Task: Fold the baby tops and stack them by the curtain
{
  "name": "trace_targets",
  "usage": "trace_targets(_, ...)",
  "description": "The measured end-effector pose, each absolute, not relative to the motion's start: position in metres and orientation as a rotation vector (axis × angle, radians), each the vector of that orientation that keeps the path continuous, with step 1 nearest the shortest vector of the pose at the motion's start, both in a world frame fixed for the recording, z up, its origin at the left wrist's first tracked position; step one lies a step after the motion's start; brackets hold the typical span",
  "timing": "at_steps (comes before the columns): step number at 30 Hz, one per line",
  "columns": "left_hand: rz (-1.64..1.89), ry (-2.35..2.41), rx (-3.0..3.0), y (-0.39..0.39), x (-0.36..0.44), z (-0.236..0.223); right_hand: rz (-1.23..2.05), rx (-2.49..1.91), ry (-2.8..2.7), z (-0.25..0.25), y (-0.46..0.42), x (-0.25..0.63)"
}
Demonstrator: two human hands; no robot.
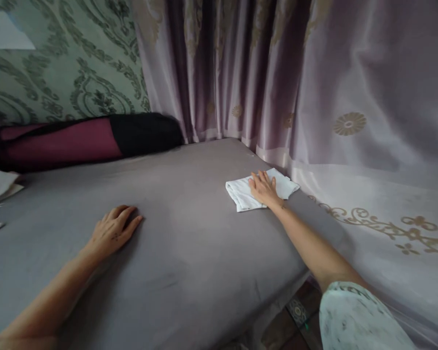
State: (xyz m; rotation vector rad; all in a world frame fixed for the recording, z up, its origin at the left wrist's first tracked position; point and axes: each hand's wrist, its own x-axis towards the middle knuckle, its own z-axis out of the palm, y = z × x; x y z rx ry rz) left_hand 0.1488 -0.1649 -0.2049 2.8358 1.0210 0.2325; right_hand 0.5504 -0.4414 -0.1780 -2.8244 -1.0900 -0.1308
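A folded white cloth [241, 194] lies near the right edge of a grey-covered, bed-like surface [190, 243]. My right hand [264, 188] rests flat on top of this cloth, fingers spread, and covers its middle. On the left part of the grey cover lies my left hand [113, 227], palm down, with its fingers stretched out and its thumb apart. Nothing is held in it. The cover looks smooth, with faint creases toward the front.
A long maroon and black padded roll [76, 141] runs along the patterned green wall [98, 73]. Whitish folded pieces [0, 187] sit at the left edge. Purple-grey curtains [336, 87] hang along the back and right. A patterned floor [297, 311] shows below the front right edge.
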Motion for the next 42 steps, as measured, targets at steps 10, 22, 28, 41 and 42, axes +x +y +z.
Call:
trace_targets(10,0.236,1.107,2.857,-0.182,0.147,-0.2,0.061,-2.609,-1.677,-0.178,-0.424,0.508)
trace_targets(22,0.269,1.101,2.892,-0.179,0.145,-0.206,0.065,-2.592,-1.531,-0.173,-0.425,0.517)
trace_targets(28,0.24,1.096,2.921,-0.182,0.146,-0.204,-0.118,-2.824,-1.115,-0.172,-0.436,0.526)
trace_targets(41,0.294,1.109,2.867,-0.19,0.152,-0.196,-0.2,-2.814,-1.189,-0.176,-0.435,0.528)
trace_targets(42,0.302,1.102,2.865,-0.19,0.152,-0.195,-0.245,-2.722,-1.281,-0.175,-0.433,0.529)
